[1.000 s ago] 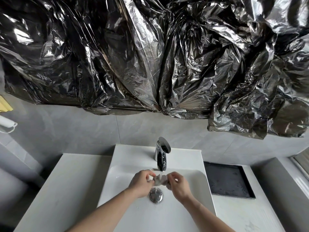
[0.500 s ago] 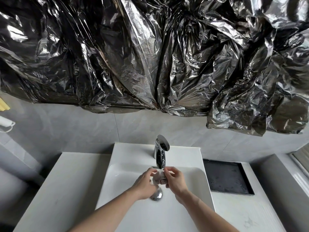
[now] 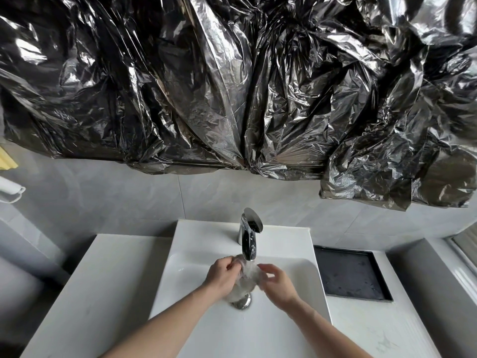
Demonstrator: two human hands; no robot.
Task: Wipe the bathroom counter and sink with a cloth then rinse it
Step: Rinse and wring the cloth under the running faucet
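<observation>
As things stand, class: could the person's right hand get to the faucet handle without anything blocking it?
Probably yes. The right hand is just below the faucet, and nothing lies between them. It would first have to let go of the cloth, which the left hand also holds.

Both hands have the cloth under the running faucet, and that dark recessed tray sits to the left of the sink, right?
Not quite: in the head view the dark recessed tray sits right of the sink. Left hand and right hand do hold the cloth under the running faucet.
</observation>
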